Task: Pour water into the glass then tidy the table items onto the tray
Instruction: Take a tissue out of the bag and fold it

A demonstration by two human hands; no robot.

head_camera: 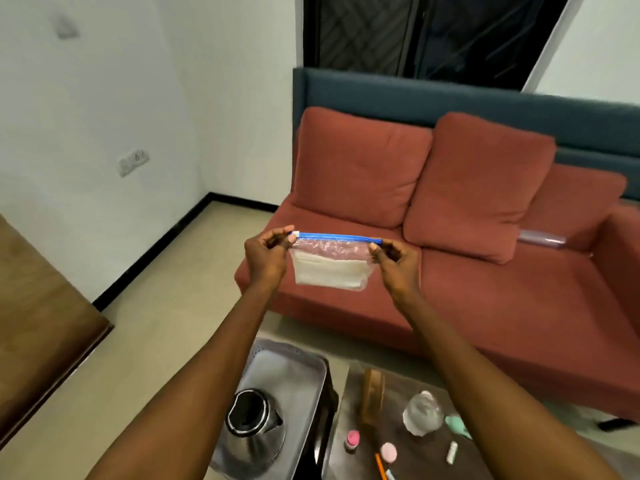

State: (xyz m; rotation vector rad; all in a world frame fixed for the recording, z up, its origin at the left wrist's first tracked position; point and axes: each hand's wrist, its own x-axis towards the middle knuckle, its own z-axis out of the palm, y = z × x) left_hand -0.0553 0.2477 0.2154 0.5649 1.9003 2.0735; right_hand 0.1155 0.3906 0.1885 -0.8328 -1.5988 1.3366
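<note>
I hold a clear zip bag [330, 268] with a blue zip strip and pale folded contents up in front of me, above the sofa's edge. My left hand [266, 258] pinches its left top corner and my right hand [393, 259] pinches the right top corner. Below, a metal tray [298, 372] carries a steel kettle [254, 431]. On the dark table [408, 455] to the right stands a clear glass [423, 412].
Also on the table: a wooden holder [372, 393], two small pink-capped items [353, 439], a white tube [452, 452], a mint green object [457, 426] and an orange pencil [381, 466]. A red sofa [485, 271] stands behind; a wooden surface [38, 323] is at left.
</note>
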